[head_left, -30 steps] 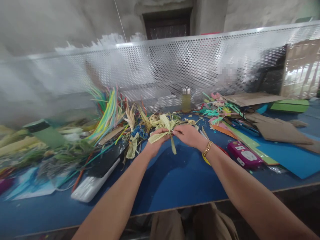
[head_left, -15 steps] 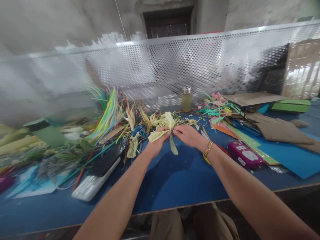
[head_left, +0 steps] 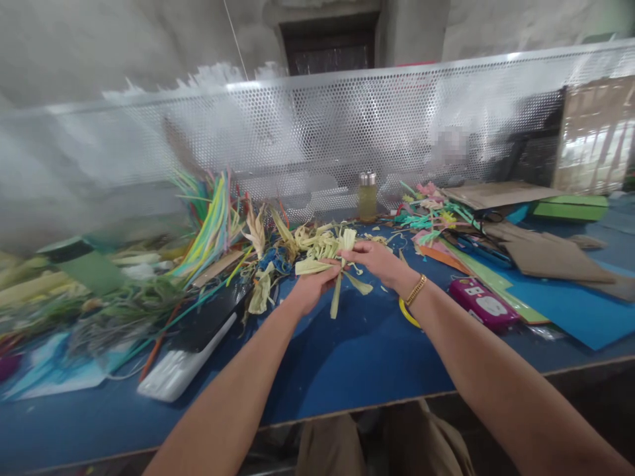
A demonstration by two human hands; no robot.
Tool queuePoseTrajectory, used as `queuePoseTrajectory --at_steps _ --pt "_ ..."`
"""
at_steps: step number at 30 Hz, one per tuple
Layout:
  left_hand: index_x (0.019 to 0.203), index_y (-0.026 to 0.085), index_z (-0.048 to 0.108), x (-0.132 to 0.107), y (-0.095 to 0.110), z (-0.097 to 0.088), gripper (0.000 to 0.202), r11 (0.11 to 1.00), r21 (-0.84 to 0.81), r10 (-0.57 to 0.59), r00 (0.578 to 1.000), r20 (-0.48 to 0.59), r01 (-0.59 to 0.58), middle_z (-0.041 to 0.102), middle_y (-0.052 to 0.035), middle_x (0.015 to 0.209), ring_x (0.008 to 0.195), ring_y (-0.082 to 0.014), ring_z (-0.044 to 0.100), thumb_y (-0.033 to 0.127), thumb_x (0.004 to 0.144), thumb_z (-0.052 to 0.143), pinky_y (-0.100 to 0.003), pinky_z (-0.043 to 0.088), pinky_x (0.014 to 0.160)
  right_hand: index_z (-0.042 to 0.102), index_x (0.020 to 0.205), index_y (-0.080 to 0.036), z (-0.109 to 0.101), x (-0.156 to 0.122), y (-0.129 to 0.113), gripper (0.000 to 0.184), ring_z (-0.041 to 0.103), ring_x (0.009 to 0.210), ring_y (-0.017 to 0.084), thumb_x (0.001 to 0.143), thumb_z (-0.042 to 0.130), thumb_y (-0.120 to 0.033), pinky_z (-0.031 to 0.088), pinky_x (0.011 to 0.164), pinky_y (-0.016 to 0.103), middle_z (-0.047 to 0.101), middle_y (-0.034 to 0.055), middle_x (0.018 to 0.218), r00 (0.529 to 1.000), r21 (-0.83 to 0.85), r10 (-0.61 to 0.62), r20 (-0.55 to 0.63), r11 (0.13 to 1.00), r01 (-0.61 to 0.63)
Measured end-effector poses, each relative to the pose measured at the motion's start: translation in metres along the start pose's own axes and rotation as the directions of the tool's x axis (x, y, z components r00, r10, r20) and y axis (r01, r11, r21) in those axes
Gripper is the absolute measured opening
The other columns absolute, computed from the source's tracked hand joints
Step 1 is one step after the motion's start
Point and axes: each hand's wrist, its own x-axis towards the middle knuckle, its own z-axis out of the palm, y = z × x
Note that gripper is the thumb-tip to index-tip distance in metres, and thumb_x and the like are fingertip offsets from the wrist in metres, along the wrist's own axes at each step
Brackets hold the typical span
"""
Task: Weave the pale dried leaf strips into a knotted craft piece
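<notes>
Above the blue table, both hands are closed on a bundle of pale green-yellow corn husk (head_left: pixel 336 299) strips. My left hand (head_left: pixel 316 288) pinches the bundle near its crossing point, with one strip lying out over the fingers to the left. On the other side, my right hand (head_left: pixel 376 260), with a gold bracelet at the wrist, grips a strip that stands upward. Two more strips hang below the fingers, spread apart. The fingers partly hide the middle of the bundle. Just behind lies a heap of husk pieces (head_left: pixel 320 243).
A glass bottle (head_left: pixel 368 198) stands at the back before a perforated metal screen (head_left: pixel 337 125). Left are colourful pipe cleaners (head_left: pixel 218 218) and a black-and-white device (head_left: pixel 186 357). Right are a yellow ring (head_left: pixel 409 313), a purple box (head_left: pixel 483 303), coloured paper (head_left: pixel 560 297) and cardboard (head_left: pixel 550 258).
The husk bundle has turned between my hands: two strips now hang and fan out below where one hung before. My right hand has shifted its hold to the upper strip.
</notes>
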Motion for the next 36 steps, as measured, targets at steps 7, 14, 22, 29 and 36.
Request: queuePoseTrajectory --at_steps 7,14,22,29,36 --pt "0.07 0.016 0.069 -0.001 0.002 0.001 0.018 0.995 0.091 -0.03 0.999 -0.018 0.031 0.064 -0.0029 0.073 0.069 -0.0135 0.053 0.032 0.066 0.075 -0.026 0.042 0.066 0.056 0.066 -0.018 0.009 0.001 0.002 0.028 0.041 0.058 0.01 0.08 0.059 -0.042 0.034 0.061 0.026 0.05 -0.0028 0.059 0.999 0.247 0.032 0.023 0.968 -0.037" --pt "0.067 0.015 0.071 0.002 0.002 0.004 0.016 0.993 0.113 -0.022 0.999 0.045 0.017 0.061 -0.0031 0.067 0.06 -0.0116 0.047 0.03 0.069 0.071 -0.025 0.038 0.058 0.054 0.063 -0.017 0.016 0.002 0.003 0.03 0.04 0.056 0.01 0.079 0.059 -0.042 0.034 0.059 0.026 0.047 -0.0028 0.056 0.987 0.288 0.052 -0.154 0.958 -0.006" --pt "0.075 0.015 0.071 0.0 -0.002 0.005 0.023 0.933 0.343 0.113 0.993 0.016 -0.111 0.06 -0.0041 0.069 0.065 -0.0148 0.051 0.038 0.074 0.069 -0.028 0.041 0.061 0.059 0.071 -0.016 0.002 0.0 0.001 0.036 0.049 0.064 0.015 0.089 0.044 -0.044 0.038 0.066 0.03 0.053 0.0019 0.064 0.972 -0.278 -0.091 -0.215 0.96 0.029" --pt "0.089 0.019 0.06 0.004 -0.005 -0.002 0.032 0.872 0.39 0.357 0.93 -0.09 -0.297 0.06 0.0004 0.07 0.066 -0.0147 0.056 0.025 0.063 0.078 -0.027 0.043 0.063 0.056 0.127 -0.025 0.006 -0.016 -0.028 0.06 0.05 0.108 0.023 0.072 0.073 -0.042 0.04 0.093 0.038 0.053 0.0093 0.117 0.855 -0.59 -0.506 0.117 0.657 0.469" --pt "0.066 0.016 0.063 0.006 -0.013 -0.011 0.006 0.82 0.438 0.377 0.923 0.069 -0.368 0.062 -0.0025 0.07 0.07 -0.0177 0.056 0.018 0.062 0.067 -0.03 0.046 0.066 0.068 0.092 -0.023 0.029 -0.02 -0.032 0.011 0.054 0.099 0.018 0.082 0.065 -0.024 0.043 0.082 0.03 0.056 0.0053 0.105 0.842 -0.487 -0.474 0.259 0.689 0.538"
